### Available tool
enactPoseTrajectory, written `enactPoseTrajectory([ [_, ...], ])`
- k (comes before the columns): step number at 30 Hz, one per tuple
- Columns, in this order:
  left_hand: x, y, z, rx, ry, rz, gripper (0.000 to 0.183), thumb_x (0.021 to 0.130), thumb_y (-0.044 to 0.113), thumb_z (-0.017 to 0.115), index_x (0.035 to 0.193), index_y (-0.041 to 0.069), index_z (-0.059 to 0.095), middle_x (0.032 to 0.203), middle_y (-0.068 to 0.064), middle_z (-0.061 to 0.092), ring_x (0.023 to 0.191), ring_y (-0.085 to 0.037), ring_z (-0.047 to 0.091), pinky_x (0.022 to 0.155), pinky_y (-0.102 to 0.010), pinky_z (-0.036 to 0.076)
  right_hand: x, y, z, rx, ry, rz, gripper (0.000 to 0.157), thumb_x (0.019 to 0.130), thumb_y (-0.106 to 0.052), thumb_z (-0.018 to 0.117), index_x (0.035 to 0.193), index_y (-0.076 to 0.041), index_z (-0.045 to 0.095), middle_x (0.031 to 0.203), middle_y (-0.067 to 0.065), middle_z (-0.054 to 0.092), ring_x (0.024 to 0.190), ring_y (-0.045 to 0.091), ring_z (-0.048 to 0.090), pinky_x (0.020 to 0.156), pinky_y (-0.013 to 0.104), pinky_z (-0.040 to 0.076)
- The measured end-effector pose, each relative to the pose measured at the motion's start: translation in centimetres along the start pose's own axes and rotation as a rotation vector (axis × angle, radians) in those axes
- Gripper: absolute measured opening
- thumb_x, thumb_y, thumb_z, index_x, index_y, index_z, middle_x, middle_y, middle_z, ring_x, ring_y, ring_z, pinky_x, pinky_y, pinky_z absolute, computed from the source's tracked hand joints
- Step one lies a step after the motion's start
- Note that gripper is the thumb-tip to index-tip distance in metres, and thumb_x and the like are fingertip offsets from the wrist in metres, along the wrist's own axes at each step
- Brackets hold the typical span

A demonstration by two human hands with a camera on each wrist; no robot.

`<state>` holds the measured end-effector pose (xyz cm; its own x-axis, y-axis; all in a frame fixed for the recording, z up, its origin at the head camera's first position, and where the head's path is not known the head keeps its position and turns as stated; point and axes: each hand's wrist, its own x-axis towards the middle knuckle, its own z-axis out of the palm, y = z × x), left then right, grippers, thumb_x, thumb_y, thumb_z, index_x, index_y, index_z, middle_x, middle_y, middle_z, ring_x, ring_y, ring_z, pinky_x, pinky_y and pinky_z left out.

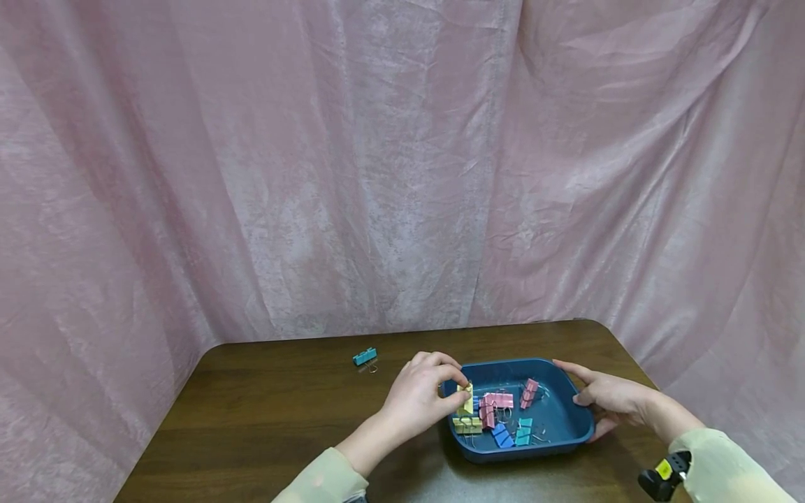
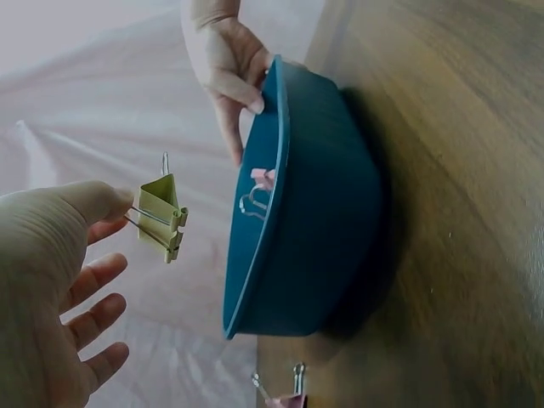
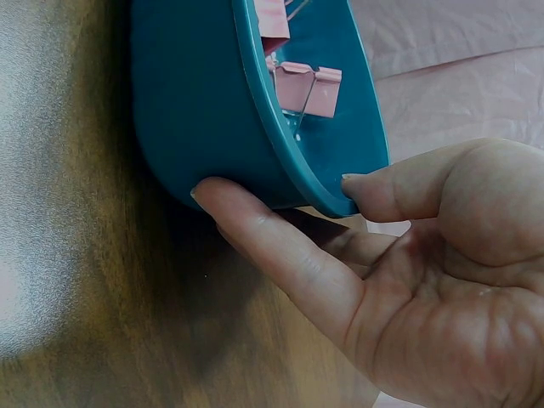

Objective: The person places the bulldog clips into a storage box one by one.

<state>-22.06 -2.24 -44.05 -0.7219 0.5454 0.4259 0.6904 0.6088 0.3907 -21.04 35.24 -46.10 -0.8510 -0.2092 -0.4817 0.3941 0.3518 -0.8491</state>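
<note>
Between thumb and forefinger, my left hand [image 1: 420, 388] pinches a yellow binder clip [image 2: 160, 214] by its wire handle. It holds the clip over the left end of a blue plastic tray [image 1: 562, 412]; the other fingers are spread in the left wrist view. My right hand [image 1: 619, 399] grips the tray's right end, with the thumb [image 3: 391, 194] at the rim and fingers against the outside wall. Inside the tray lie another yellow clip [image 1: 467, 425], several pink clips [image 1: 498, 400], a blue clip [image 1: 502, 436] and a teal clip [image 1: 523, 432].
Left of the tray, a teal binder clip [image 1: 365, 357] lies on the brown wooden table [image 1: 264, 412]. A pink clip [image 2: 293, 400] shows at the bottom edge of the left wrist view, outside the tray. Pink curtain [image 1: 390, 175] hangs behind the table.
</note>
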Motion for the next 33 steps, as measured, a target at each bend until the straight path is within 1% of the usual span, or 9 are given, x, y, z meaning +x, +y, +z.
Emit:
enactPoseTrajectory([
  [6,0.2,0.6,0.8,-0.001,-0.013,0.004,0.011,0.090,0.039,0.076,0.098,0.033,0.078,0.116,0.014,0.065,0.113,-0.013,0.055,0.097,-0.039,0.047,0.1,0.0,-0.1,-0.023,0.004,0.000,0.079,0.097,0.004,0.050,0.164,-0.018,0.014,0.149,0.045,0.016,0.101,0.047,0.063,0.069,0.059,0.059],
  [10,0.2,0.9,1.4,-0.006,-0.029,-0.003,0.010,0.090,0.039,0.076,0.098,0.033,0.078,0.117,0.014,0.064,0.114,-0.013,0.055,0.097,-0.039,0.047,0.2,0.1,-0.1,-0.015,0.007,-0.002,0.079,0.097,0.004,0.049,0.164,-0.017,0.014,0.149,0.045,0.018,0.102,0.047,0.063,0.069,0.060,0.058],
  [15,0.1,1.2,2.2,-0.004,-0.042,-0.018,0.010,0.090,0.040,0.076,0.098,0.035,0.078,0.117,0.016,0.064,0.115,-0.014,0.055,0.099,-0.050,0.046,0.3,0.2,-0.1,-0.006,0.005,-0.003,0.078,0.097,0.004,0.049,0.164,-0.016,0.014,0.151,0.044,0.015,0.104,0.048,0.063,0.069,0.061,0.058],
  [17,0.1,1.3,2.5,0.006,-0.044,-0.020,0.010,0.090,0.041,0.076,0.098,0.035,0.078,0.116,0.017,0.064,0.116,-0.013,0.055,0.098,-0.051,0.045,0.3,0.3,-0.1,-0.003,0.003,-0.004,0.078,0.097,0.005,0.048,0.164,-0.016,0.013,0.152,0.044,0.012,0.104,0.049,0.063,0.069,0.061,0.058],
  [18,0.1,1.4,2.7,0.011,-0.045,-0.021,0.010,0.090,0.042,0.076,0.098,0.036,0.078,0.116,0.018,0.064,0.115,-0.013,0.055,0.098,-0.050,0.045,0.4,0.4,-0.1,-0.002,0.002,-0.006,0.078,0.098,0.005,0.048,0.164,-0.016,0.013,0.153,0.044,0.011,0.104,0.049,0.062,0.069,0.061,0.058],
  [22,0.0,1.5,3.1,0.022,-0.047,-0.007,0.010,0.090,0.042,0.077,0.097,0.036,0.078,0.113,0.018,0.063,0.114,-0.011,0.055,0.096,-0.038,0.047,0.4,0.5,-0.1,0.003,0.003,-0.006,0.078,0.098,0.005,0.048,0.164,-0.016,0.013,0.152,0.045,0.013,0.104,0.049,0.062,0.070,0.062,0.058],
  [24,0.0,1.6,3.4,0.021,-0.046,-0.001,0.009,0.090,0.041,0.077,0.097,0.035,0.079,0.111,0.018,0.063,0.113,-0.011,0.055,0.096,-0.035,0.047,0.4,0.5,-0.2,0.004,0.004,-0.008,0.078,0.098,0.004,0.048,0.164,-0.016,0.013,0.151,0.045,0.013,0.104,0.050,0.063,0.070,0.062,0.058],
  [30,0.0,1.7,4.1,0.029,-0.059,0.009,0.010,0.089,0.041,0.078,0.096,0.035,0.078,0.111,0.018,0.064,0.109,-0.010,0.055,0.098,-0.034,0.046,0.3,0.4,-0.1,0.006,0.001,-0.009,0.078,0.097,0.004,0.049,0.164,-0.016,0.013,0.152,0.044,0.012,0.105,0.050,0.062,0.070,0.062,0.058],
  [33,-0.1,1.7,4.3,0.031,-0.068,0.015,0.011,0.089,0.042,0.078,0.097,0.034,0.078,0.111,0.017,0.064,0.107,-0.009,0.055,0.097,-0.034,0.046,0.3,0.4,-0.1,0.007,0.001,-0.009,0.078,0.098,0.004,0.049,0.164,-0.016,0.014,0.151,0.045,0.014,0.104,0.049,0.063,0.070,0.062,0.058],
])
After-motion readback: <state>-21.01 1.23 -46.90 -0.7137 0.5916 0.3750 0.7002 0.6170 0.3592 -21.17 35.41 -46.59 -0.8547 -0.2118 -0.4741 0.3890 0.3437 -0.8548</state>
